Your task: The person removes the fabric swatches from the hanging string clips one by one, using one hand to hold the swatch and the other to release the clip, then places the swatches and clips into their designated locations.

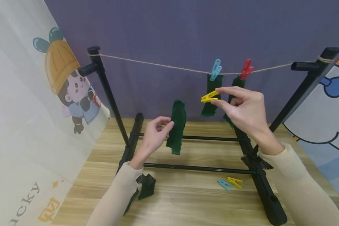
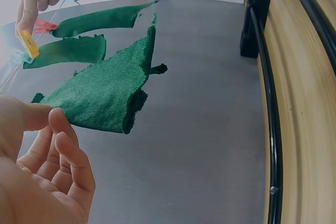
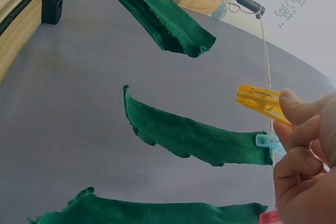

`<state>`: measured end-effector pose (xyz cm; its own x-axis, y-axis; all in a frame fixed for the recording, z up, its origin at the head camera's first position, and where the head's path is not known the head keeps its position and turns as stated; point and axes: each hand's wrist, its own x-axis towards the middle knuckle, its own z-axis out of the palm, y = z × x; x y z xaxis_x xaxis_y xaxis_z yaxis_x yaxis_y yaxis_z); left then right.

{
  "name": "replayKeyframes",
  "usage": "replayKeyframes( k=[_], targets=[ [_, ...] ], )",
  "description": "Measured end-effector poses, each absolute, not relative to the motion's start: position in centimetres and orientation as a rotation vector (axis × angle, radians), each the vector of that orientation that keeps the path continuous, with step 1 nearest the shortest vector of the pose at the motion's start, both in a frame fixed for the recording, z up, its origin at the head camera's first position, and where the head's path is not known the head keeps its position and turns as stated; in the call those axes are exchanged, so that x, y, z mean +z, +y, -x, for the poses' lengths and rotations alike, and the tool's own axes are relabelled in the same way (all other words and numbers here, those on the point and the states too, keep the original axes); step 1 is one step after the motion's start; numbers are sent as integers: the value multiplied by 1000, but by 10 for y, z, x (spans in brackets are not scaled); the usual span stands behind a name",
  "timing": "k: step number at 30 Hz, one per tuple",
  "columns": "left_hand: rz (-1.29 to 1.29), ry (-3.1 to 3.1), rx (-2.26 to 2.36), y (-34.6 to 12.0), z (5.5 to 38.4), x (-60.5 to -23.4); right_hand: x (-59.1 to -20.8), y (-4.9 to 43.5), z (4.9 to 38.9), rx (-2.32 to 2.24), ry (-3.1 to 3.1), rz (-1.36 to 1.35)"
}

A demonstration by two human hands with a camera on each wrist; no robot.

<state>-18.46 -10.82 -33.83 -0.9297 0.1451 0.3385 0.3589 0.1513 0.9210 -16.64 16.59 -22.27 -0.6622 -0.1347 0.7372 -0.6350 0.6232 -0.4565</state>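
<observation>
wooden tabletop (image 1: 192, 208) below | purple-grey backdrop (image 1: 158, 28) behind | left: white sheet (image 1: 11, 110), orange-hatted cartoon figure (image 1: 77, 86) | right: printed panel (image 1: 322, 114), blue disc (image 1: 336, 87)

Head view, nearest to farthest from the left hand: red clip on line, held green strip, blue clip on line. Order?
1. Held green strip: pinched in the left hand.
2. Blue clip: up on the line, to that hand's right.
3. Red clip: same line, right of the blue clip.

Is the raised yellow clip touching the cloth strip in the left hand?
Apart. The head view shows purple-grey backdrop between the raised yellow clip and held cloth strip.
</observation>
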Motion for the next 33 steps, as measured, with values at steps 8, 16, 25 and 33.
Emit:
replayKeyframes(
  k=[8, 16, 25, 33],
  targets=[
    [493, -2245, -1892, -111, 180, -345, -234, 172, 167, 989, -2166, -611],
    [503, -2229, -1892, -113, 177, -351, -242, 176, 166, 1003, -2186, -601],
    [496, -2242, -1899, -113, 166, -350, -247, 173, 157, 1030, -2203, -597],
    [469, -2279, -1905, -110, 145, -343, -266, 182, 162, 1053, -2231, -584]
  ],
)
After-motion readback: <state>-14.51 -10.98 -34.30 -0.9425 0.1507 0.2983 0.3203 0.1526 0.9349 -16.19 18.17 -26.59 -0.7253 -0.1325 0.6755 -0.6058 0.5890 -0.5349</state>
